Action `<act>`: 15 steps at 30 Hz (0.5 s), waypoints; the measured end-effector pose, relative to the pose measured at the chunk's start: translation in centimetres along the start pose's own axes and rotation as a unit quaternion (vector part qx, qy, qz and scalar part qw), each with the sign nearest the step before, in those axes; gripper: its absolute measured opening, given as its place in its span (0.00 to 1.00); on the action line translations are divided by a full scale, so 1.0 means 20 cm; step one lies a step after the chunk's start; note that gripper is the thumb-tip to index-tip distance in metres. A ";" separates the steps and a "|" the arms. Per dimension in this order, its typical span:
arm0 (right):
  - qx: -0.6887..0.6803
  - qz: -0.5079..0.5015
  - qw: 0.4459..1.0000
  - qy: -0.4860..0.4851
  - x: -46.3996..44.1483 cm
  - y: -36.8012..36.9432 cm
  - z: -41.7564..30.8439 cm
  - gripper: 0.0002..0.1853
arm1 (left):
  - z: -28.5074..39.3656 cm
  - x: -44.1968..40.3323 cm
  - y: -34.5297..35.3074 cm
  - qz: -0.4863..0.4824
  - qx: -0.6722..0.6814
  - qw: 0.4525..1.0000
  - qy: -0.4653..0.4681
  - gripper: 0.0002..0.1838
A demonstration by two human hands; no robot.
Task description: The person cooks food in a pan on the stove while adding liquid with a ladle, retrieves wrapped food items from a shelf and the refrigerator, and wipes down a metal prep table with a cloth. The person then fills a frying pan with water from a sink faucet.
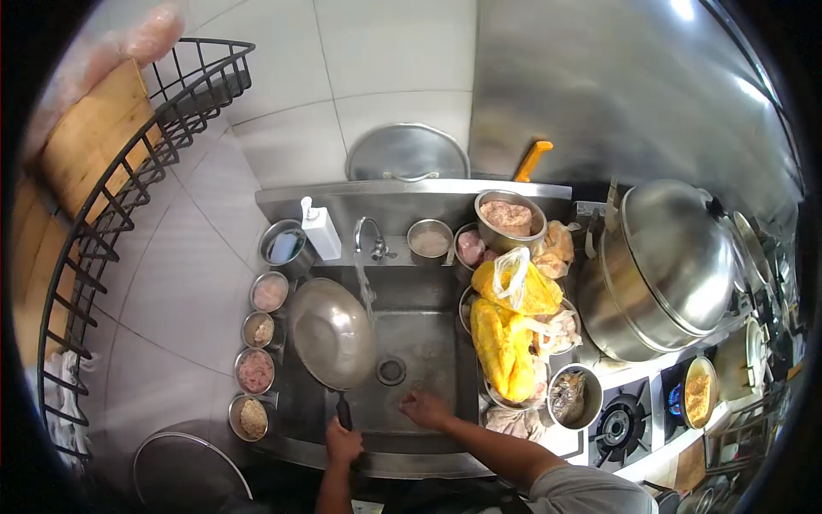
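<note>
My left hand (344, 445) is wrapped round the black handle (343, 411) of a metal wok (333, 334). The wok is tilted over the left side of the steel sink (419, 325), its rounded surface shining. Water runs from the curved faucet (368, 224) down at the wok's right edge. My right hand (425, 408) hovers over the sink basin, just below the round drain (391, 370) and right of the wok handle. Its fingers look bent together; what they hold, if anything, is too small to make out.
Small metal bowls of food (256, 371) line the sink's left side. Yellow bags (505, 334) and meat bowls stand at the right. Beyond are a large steamer pot (655, 270), a gas burner (618, 422) and a lit burner under a pan (699, 392). A black wire rack (111, 184) curves at left.
</note>
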State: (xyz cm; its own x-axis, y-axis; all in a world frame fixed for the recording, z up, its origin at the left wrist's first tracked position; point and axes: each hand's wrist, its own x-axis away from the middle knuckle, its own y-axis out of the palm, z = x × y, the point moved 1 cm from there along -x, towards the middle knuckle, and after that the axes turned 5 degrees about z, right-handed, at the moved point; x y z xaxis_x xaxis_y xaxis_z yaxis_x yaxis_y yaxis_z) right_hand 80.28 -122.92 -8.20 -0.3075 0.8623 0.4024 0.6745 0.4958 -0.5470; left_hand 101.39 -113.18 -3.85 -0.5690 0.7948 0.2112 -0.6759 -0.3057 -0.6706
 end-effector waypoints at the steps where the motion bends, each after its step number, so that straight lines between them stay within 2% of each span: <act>1: 0.008 -0.017 1.000 -0.020 0.03 0.02 0.03 0.23 | -0.02 -0.01 0.02 -0.074 0.105 0.990 -0.055 0.11; 2: 0.010 -0.021 0.999 -0.022 0.04 0.05 0.07 0.23 | -0.05 -0.02 0.04 -0.145 0.208 0.961 -0.109 0.09; 3: -0.026 -0.017 0.999 0.013 0.03 0.09 0.11 0.23 | -0.08 -0.02 0.07 -0.140 0.209 0.961 -0.112 0.09; 4: -0.061 -0.013 0.997 0.048 0.02 0.14 0.17 0.22 | -0.10 -0.02 0.10 -0.175 0.252 0.946 -0.107 0.09; 6: -0.083 -0.015 0.996 0.024 -0.02 0.23 0.35 0.22 | -0.10 0.02 0.14 -0.224 0.328 0.910 -0.115 0.10; 8: -0.103 -0.018 0.995 0.003 0.01 0.21 0.38 0.21 | -0.12 0.04 0.15 -0.238 0.330 0.906 -0.115 0.11; 10: -0.085 0.029 0.993 0.072 0.06 0.17 0.41 0.20 | -0.15 0.05 0.17 -0.255 0.331 0.901 -0.114 0.11; 11: -0.082 0.026 0.994 0.073 0.08 0.17 0.43 0.20 | -0.18 0.04 0.19 -0.267 0.339 0.894 -0.118 0.12; 15: -0.056 0.036 0.997 0.031 0.16 0.14 0.48 0.21 | -0.19 0.04 0.24 -0.290 0.376 0.874 -0.104 0.12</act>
State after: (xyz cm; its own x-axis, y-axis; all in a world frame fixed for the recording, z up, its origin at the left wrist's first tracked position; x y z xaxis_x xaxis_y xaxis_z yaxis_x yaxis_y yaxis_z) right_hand 74.72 -117.70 -15.53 -0.2159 0.8858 0.4108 0.7648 0.4150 -0.4928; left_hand 99.50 -112.06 -9.73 -0.0487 0.8420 0.5372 -0.9509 -0.2036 0.2329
